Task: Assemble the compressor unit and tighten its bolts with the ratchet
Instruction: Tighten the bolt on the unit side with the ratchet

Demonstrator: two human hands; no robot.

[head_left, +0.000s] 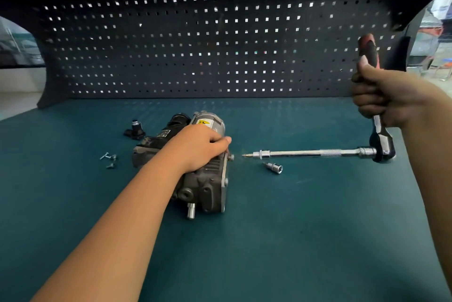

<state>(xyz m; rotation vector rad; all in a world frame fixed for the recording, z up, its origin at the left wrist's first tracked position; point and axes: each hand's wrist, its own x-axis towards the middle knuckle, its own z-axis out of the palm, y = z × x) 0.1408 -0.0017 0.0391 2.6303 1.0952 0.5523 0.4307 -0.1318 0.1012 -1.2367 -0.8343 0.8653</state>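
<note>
While the left hand (pixel 199 148) clasps the compressor (pixel 210 186), the right hand (pixel 381 97) grips the ratchet (pixel 382 142) — bit (pixel 246 155) near a bolt (pixel 231 157).

One dark grey cast-metal compressor unit (pixel 203 179) lies mid-workbench (pixel 293 228); one chrome ratchet (pixel 378 135) with a red-and-black handle, carrying one long chrome extension bar (pixel 310 153); one loose chrome socket (pixel 275 168) right of the unit; one small black plastic fitting (pixel 135 130) and three small silver bolts (pixel 113 158), as near as I can count, toward the left edge; two bare hands, a left hand (pixel 198 147) and a right hand (pixel 381 96).
</note>
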